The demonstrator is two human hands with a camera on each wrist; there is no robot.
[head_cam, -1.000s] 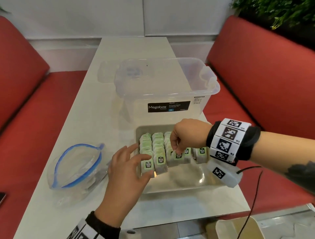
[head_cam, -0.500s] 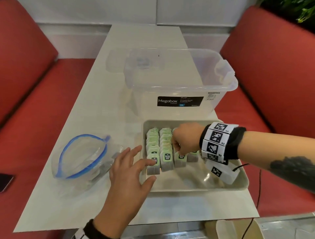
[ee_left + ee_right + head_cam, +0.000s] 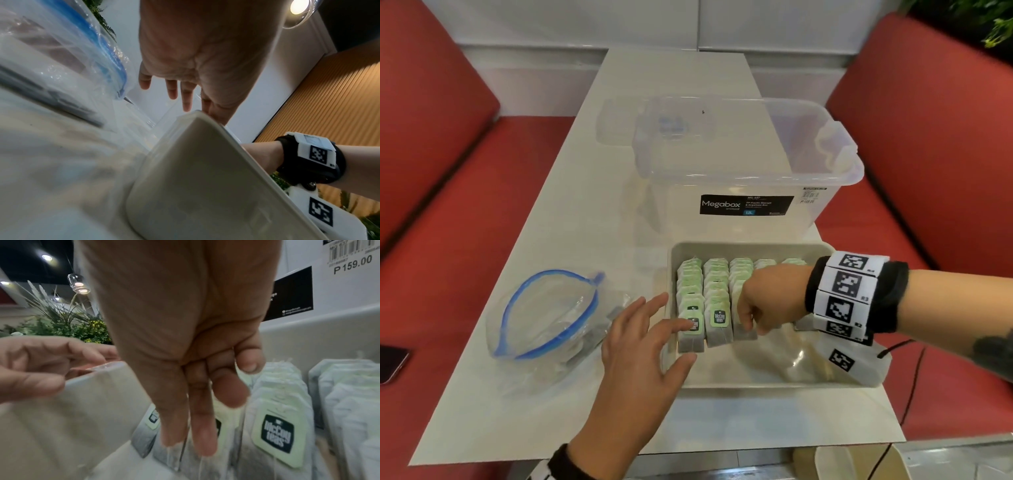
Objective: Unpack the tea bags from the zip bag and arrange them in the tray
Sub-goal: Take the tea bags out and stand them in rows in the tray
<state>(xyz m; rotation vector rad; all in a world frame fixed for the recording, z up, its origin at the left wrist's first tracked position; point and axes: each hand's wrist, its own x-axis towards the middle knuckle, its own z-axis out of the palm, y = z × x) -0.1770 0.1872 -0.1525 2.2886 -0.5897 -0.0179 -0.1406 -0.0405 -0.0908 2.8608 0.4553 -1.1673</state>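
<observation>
The beige tray (image 3: 756, 384) sits at the table's near right and holds several rows of green-tagged tea bags (image 3: 717, 301). My right hand (image 3: 760, 308) reaches in from the right, its thumb and forefinger pinching the front tea bag (image 3: 743, 331) of the third row; in the right wrist view these fingers (image 3: 202, 434) point straight down onto that bag. My left hand (image 3: 643, 342) is spread flat over the tray's left rim. One fingertip touches the front bag (image 3: 691, 325) of the left row. The clear zip bag (image 3: 544, 318) with a blue seal lies open to the left.
A clear Megabox storage bin (image 3: 739, 164) stands just behind the tray. A dark phone (image 3: 390, 363) lies on the red bench at the far left. Red benches flank the table, and grey shapes show through the zip bag's near side (image 3: 599, 330).
My right hand has shifted slightly left and come down onto the front of the third row. The left hand has stayed by the left row, one fingertip on its front bag.
</observation>
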